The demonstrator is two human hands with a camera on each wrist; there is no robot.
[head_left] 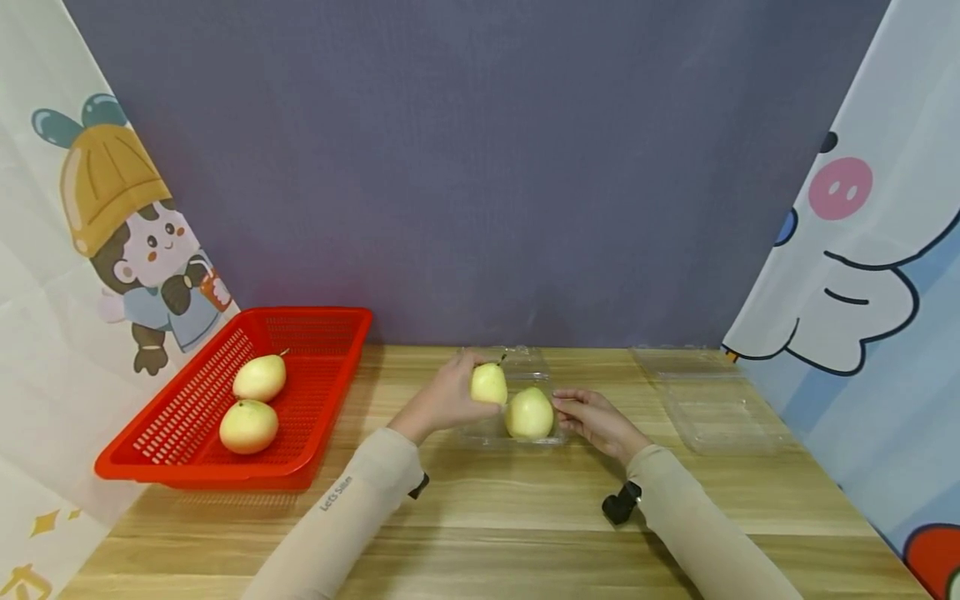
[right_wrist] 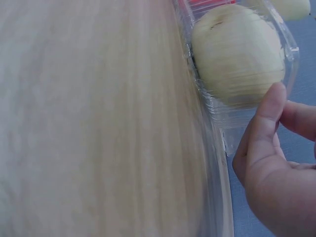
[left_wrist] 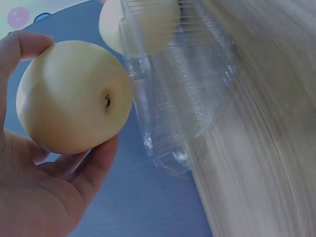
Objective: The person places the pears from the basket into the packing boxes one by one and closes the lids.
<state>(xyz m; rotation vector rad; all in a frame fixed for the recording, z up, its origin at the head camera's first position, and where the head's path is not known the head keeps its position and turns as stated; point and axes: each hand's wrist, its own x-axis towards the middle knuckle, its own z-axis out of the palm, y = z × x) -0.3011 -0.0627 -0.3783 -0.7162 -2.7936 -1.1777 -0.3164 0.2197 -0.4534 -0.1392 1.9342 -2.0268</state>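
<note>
My left hand grips a pale yellow pear between thumb and fingers, its stem pointing up. In the left wrist view the pear shows its bottom end, beside the wall of a clear plastic box. One pear sits inside this box at its right end, seen through the wall in the right wrist view. My right hand pinches the box's right edge with thumb and forefinger, close by that pear. The lid stands raised at the back.
At the left stands a red plastic basket holding two pears. Another clear plastic box lies with its lid raised at the right. A grey-blue panel rises behind the wooden table, with printed curtains on both sides.
</note>
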